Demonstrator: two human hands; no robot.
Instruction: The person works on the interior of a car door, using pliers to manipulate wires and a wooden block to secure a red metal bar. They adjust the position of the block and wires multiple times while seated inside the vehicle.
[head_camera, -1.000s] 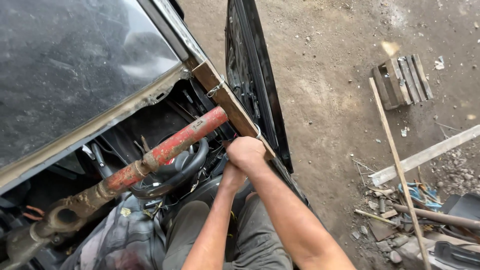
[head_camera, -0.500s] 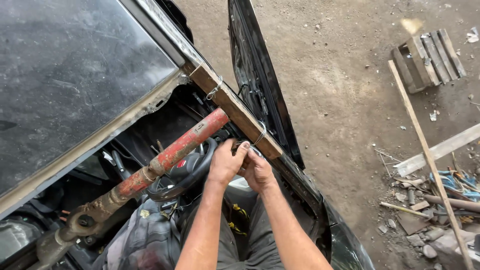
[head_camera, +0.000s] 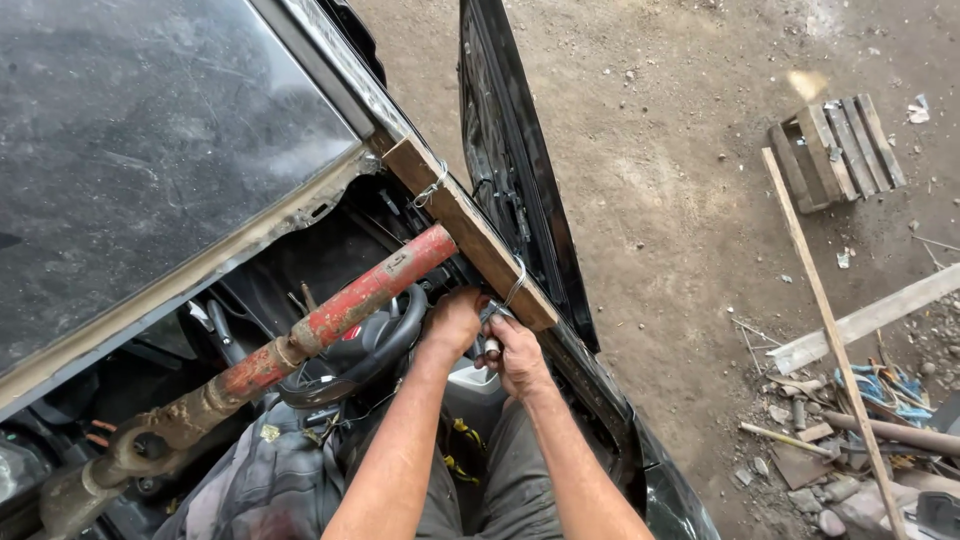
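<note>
- Head view: both hands meet under a wooden plank (head_camera: 470, 232) wired across a car's door frame.
- Left hand (head_camera: 455, 322) curls closed beside the wire (head_camera: 515, 283); what it grips is hidden.
- Right hand (head_camera: 518, 355) clenches a small tool (head_camera: 492, 346).
- A red metal tube (head_camera: 345, 305) butts the plank, above the steering wheel (head_camera: 375, 345).

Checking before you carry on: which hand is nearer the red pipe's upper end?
Left. The left hand sits just below the red pipe; the right hand is farther off, under the wooden plank.
</note>
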